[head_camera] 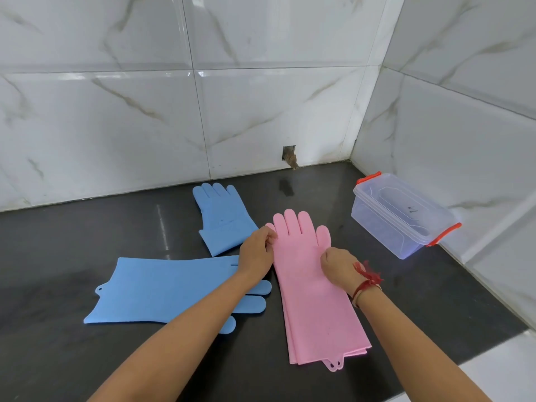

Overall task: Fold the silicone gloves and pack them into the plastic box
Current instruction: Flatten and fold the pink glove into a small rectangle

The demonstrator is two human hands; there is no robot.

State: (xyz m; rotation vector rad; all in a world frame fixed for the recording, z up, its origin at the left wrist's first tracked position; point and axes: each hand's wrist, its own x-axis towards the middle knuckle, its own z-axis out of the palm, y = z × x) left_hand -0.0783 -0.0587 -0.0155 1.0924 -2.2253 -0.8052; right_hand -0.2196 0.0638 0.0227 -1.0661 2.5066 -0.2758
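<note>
**Both hands pinch the pink gloves at mid-counter**

The stacked pink silicone gloves point(314, 288) lie flat on the dark stone counter point(87, 236), fingers pointing to the far wall — open counter lies to their right. The left hand point(256, 252) pinches their left edge; the right hand point(338, 268) pinches the right edge below the thumb. The lidded clear plastic box with orange clips point(403, 214) sits far right against the tiled wall; two blue silicone gloves point(168, 288) lie left.

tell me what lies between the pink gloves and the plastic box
Nothing: in the head view, only bare dark countertop separates the stacked pink silicone gloves from the lidded clear plastic box with orange clips.
</note>
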